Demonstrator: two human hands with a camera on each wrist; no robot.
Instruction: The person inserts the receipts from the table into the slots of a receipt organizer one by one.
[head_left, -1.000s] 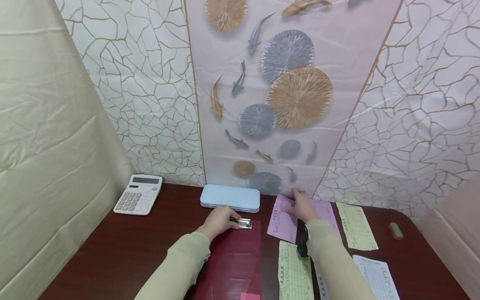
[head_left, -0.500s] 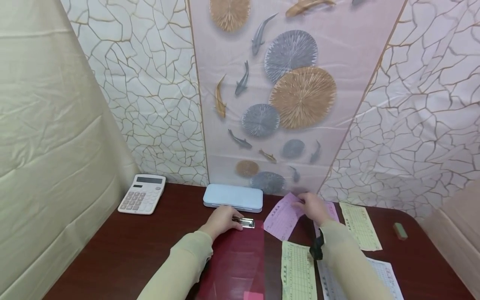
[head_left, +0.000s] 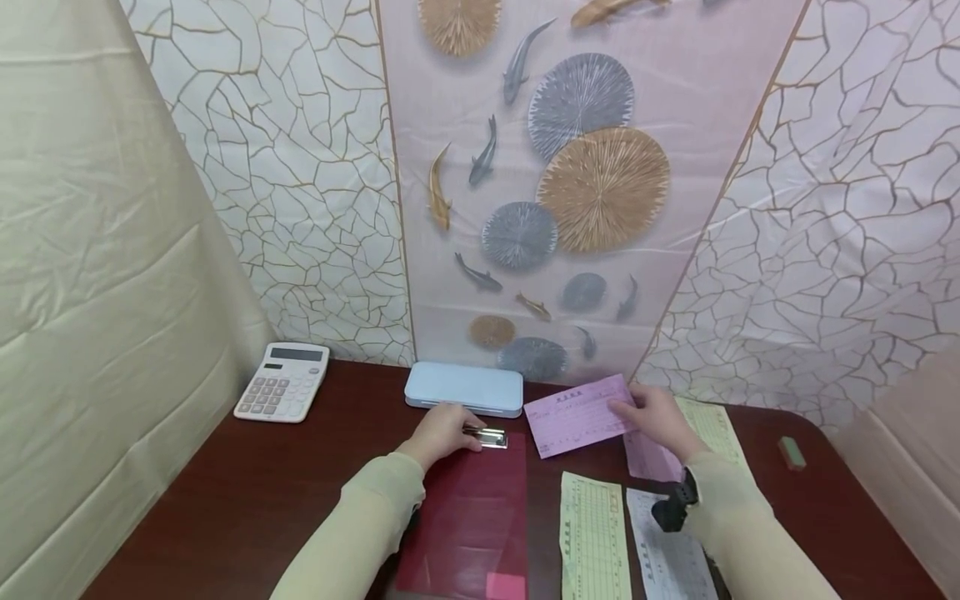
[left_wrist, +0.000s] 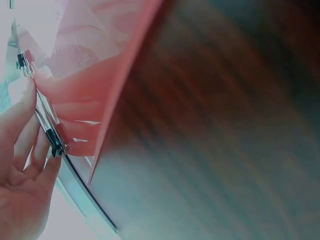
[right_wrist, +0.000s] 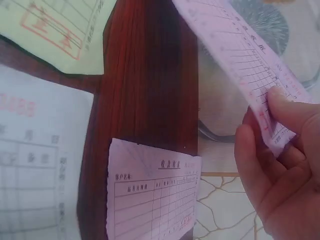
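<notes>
Presumably light, limp and easily creased, the pink slip [head_left: 573, 417], right of the clip [head_left: 492, 438] the left hand [head_left: 442, 433] grips, is best held by its end, where the right hand [head_left: 662, 421] pinches it

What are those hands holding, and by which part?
The right hand pinches a pink receipt by one short end; the left hand grips the red clipboard at its metal clip.

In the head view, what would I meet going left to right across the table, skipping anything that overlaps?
White rectangular calculator → dark-red translucent plastic clipboard → pink printed paper slip pinched in the right hand → small green block.
</notes>
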